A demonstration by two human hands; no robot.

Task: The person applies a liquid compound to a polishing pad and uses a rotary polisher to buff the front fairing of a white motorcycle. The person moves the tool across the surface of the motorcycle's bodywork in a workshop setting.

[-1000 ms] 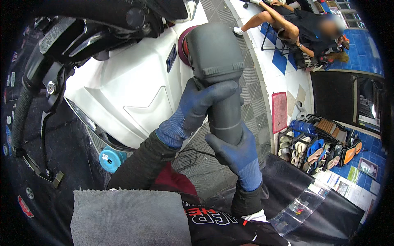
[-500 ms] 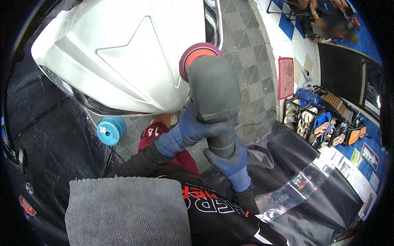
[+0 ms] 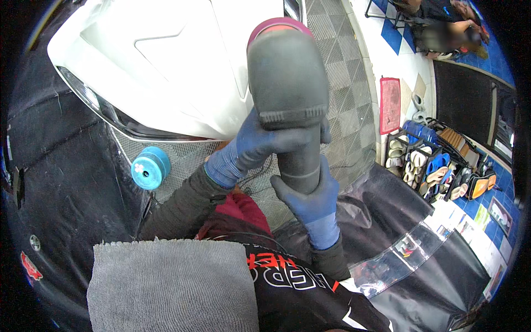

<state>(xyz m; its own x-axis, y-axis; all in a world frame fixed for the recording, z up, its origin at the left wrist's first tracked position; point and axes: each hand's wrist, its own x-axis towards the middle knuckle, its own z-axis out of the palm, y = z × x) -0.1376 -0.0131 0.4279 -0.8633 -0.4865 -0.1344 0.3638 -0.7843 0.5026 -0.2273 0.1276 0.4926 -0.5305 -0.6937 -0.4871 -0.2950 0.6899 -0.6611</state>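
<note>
- Dark grey power tool (image 3: pixel 287 77): clasped in my fingers, its maroon pad (image 3: pixel 279 22) beyond them beside the white panel (image 3: pixel 182 66); contact is hard to tell.
- Left hand (image 3: pixel 259 142): fingers wrapping the neck. Right hand (image 3: pixel 313 199): fingers curled round the handle's end.
- Step, seemingly: guiding the pad; next move calls for two steady grips.

Bright light washes the white panel (image 3: pixel 188 66) near me. Glare streaks the clear pocket (image 3: pixel 381 271); outer lines bow toward black corners.

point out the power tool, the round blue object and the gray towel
power tool (image 3: pixel 287 77), head view, dark housing
round blue object (image 3: pixel 151 167), head view, near its middle
gray towel (image 3: pixel 172 285), head view, its middle
</note>
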